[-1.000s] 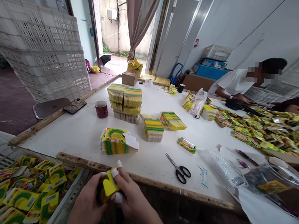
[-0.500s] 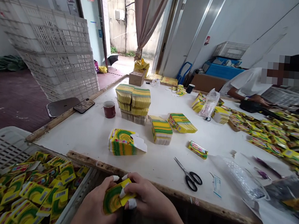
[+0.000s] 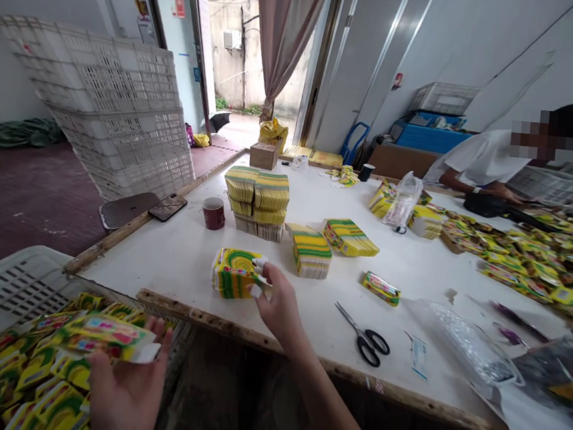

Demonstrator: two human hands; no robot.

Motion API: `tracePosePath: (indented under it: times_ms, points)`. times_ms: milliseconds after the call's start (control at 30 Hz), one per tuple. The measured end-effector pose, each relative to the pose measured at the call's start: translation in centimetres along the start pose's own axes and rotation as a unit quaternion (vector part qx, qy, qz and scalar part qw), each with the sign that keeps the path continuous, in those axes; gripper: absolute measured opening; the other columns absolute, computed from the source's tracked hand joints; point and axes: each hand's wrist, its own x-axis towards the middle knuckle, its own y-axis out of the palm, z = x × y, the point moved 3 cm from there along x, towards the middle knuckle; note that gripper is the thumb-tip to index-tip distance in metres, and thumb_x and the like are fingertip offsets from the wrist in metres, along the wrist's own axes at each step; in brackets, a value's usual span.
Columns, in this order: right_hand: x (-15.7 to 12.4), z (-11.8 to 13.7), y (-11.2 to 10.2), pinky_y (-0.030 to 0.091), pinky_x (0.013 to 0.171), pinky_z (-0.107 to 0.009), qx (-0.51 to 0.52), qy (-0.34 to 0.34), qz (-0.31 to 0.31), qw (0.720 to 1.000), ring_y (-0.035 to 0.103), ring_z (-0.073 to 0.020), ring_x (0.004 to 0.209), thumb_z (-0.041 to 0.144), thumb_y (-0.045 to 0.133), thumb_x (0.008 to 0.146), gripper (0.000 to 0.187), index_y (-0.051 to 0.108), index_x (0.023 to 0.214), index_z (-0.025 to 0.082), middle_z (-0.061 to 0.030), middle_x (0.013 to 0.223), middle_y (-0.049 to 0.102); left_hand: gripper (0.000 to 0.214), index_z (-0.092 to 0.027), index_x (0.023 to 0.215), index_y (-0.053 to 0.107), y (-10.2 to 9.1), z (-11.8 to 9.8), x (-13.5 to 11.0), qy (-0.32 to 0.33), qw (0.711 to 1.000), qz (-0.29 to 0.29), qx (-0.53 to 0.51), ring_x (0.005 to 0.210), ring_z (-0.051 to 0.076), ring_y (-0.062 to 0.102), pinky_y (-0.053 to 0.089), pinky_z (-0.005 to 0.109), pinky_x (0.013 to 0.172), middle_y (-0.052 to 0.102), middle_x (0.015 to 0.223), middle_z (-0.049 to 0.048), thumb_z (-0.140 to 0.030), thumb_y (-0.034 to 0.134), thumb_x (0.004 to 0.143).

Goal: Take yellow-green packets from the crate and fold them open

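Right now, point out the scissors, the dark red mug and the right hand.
Scissors (image 3: 359,332), head view: where blades meet handles.
Dark red mug (image 3: 213,216), head view: outer wall.
Right hand (image 3: 281,305), head view: back of the hand.

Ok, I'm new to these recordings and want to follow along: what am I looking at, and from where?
There is no machine: these are a person's own hands, seen from a camera worn on their head, looking forward and down. The left hand is by a crate of yellow-green cartons, with a blurred carton across it; how firmly it's held is unclear. The right hand is at the nearest carton stack. The white table also bears more stacks, scissors, a mug and a phone.
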Motion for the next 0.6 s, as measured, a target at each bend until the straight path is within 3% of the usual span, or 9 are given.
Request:
tracePosePath:
  times_ms: [100,200,333,400,500,600]
  points:
    - [2.6,-1.0,1.0,0.044,0.090,-0.042,-0.051,0.000,0.007,0.999,0.054,-0.0262,0.100,0.003,0.051,0.074,0.046,0.052,0.119,0.013,-0.0145,0.108,0.062,0.050,-0.017,0.105,0.049,-0.2,1.1,0.0,-0.128,0.990,-0.046,-0.026,0.103,0.023,0.062,0.058,0.034,0.078,0.061,0.111,0.0133,-0.059,0.060,0.079]
    - [3.4,-1.6,1.8,0.043,0.089,-0.043,-0.081,-0.003,0.016,0.997,0.052,-0.0264,0.095,-0.003,0.046,0.068,0.050,0.055,0.114,0.013,-0.0138,0.102,0.061,0.029,-0.016,0.101,0.053,-0.1,2.4,-0.2,-0.156,0.988,-0.012,-0.008,0.089,0.018,0.065,0.059,0.028,0.068,0.062,0.108,0.0112,-0.042,0.051,0.090]
    - [3.0,-2.0,2.1,0.044,0.087,-0.042,-0.084,0.005,0.008,0.996,0.050,-0.0258,0.095,-0.002,0.049,0.065,0.055,0.049,0.117,0.014,-0.0115,0.101,0.056,0.025,-0.016,0.099,0.062,-0.1,4.0,-0.2,-0.173,0.985,0.010,0.015,0.075,0.014,0.065,0.057,0.022,0.057,0.064,0.098,0.0079,-0.031,0.044,0.092]
    - [2.8,-2.1,2.1,0.044,0.087,-0.042,-0.072,0.011,0.000,0.997,0.049,-0.0250,0.095,-0.002,0.050,0.063,0.057,0.046,0.117,0.016,-0.0098,0.101,0.054,0.026,-0.016,0.103,0.064,-0.1,4.6,-0.2,-0.176,0.983,0.049,0.023,0.076,0.015,0.064,0.056,0.022,0.058,0.065,0.096,0.0077,-0.035,0.056,0.087]
    - [2.9,-2.2,1.8,0.045,0.086,-0.040,-0.041,0.017,-0.013,0.999,0.050,-0.0228,0.091,-0.002,0.051,0.061,0.057,0.043,0.114,0.018,-0.0062,0.095,0.053,0.051,-0.016,0.101,0.066,0.0,5.4,-0.4,-0.181,0.979,0.088,0.043,0.074,0.017,0.064,0.055,0.022,0.058,0.067,0.089,0.0068,-0.044,0.082,0.062]
    - [2.5,-1.4,1.0,0.047,0.075,-0.033,-0.001,0.025,-0.014,1.000,0.051,-0.0176,0.077,-0.001,0.053,0.063,0.056,0.040,0.113,0.019,-0.0003,0.085,0.050,0.060,-0.015,0.097,0.067,0.2,5.9,-0.7,-0.184,0.976,0.097,0.065,0.069,0.016,0.062,0.054,0.022,0.055,0.068,0.081,0.0069,-0.047,0.087,0.051]
